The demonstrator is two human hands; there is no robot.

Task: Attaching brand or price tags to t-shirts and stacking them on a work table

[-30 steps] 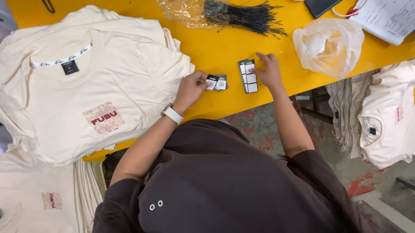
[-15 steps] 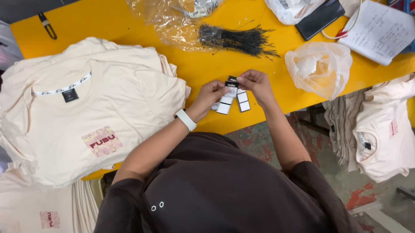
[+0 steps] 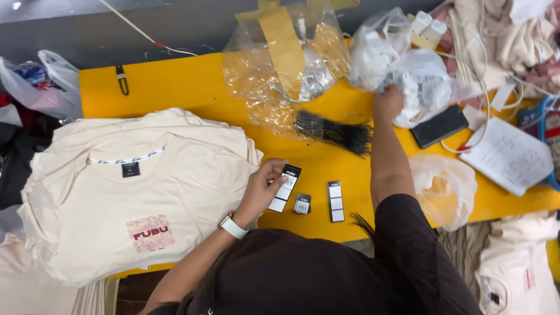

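Note:
My left hand holds a long black-and-white hang tag by its edge, just right of a stack of cream T-shirts on the yellow table. Two more tags lie beside it: a small one and a long one. My right hand is stretched far across the table and reaches into a white plastic bag; its fingers are closed on the bag's plastic. A bundle of black tag strings lies between the two hands.
A crumpled clear bag with yellow tape sits at the table's back. A black phone, a paper sheet and another clear bag lie at right. More cream shirts hang off the right edge.
Both hands held tags together near the table's front edge. Now the right hand has let go and reached far forward into the white bag; the left hand keeps one tag.

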